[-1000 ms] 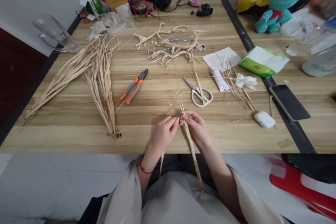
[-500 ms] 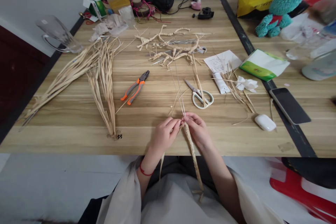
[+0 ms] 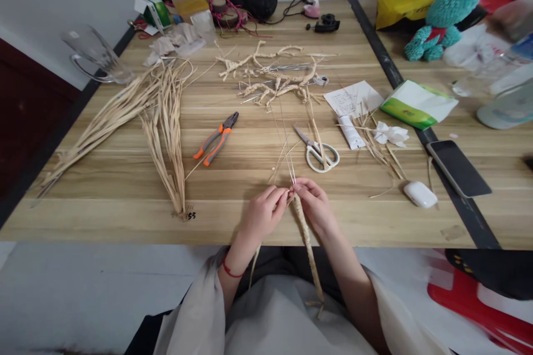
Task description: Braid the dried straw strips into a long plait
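Near the table's front edge, my left hand (image 3: 266,212) pinches a thin straw strand, its fingertips touching those of my right hand. My right hand (image 3: 315,208) is closed round the upper end of a straw-wrapped stick (image 3: 307,241), which hangs down over the table edge toward my lap. Thin metal wires (image 3: 288,157) stick out from its top, pointing away from me. A loose strand (image 3: 254,264) trails below my left hand. Scissors with white handles (image 3: 322,155) lie just beyond my right hand, and orange-grey pliers (image 3: 215,138) lie farther left.
Bundles of straw (image 3: 169,122) lie on the left beside a glass mug (image 3: 97,55). Wrapped straw branches (image 3: 277,86) are at the back centre. Rightward are a paper note (image 3: 353,97), a white tube (image 3: 351,132), a white case (image 3: 420,194), a phone (image 3: 459,168) and a teal crocheted toy (image 3: 453,3).
The whole view has shifted very slightly. Both hands keep nearly the same grip and position, and the loose strand below my left hand hangs a little farther left.
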The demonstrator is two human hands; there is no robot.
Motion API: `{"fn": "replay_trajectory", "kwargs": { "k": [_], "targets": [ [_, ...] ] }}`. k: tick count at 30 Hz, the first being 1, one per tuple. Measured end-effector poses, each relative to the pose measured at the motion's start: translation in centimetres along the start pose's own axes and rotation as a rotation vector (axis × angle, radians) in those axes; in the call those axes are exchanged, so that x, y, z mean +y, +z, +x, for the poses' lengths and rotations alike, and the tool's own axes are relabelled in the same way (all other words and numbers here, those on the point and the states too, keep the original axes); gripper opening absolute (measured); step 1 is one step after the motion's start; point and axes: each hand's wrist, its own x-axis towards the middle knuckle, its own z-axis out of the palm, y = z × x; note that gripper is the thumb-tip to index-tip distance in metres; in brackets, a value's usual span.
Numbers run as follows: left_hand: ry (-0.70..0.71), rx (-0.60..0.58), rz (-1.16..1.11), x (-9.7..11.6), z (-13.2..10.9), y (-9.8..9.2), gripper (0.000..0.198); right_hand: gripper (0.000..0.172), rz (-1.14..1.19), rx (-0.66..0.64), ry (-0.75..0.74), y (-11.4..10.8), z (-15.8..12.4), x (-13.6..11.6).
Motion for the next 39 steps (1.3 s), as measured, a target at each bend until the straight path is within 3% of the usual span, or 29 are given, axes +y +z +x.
{"fn": "replay_trajectory", "kwargs": {
  "k": [39],
  "targets": [
    [0.004, -0.019, 0.011, 0.01, -0.01, 0.04, 0.023, 0.019, -0.002, 0.023, 0.026, 0.08, -0.03, -0.15]
  ]
}}
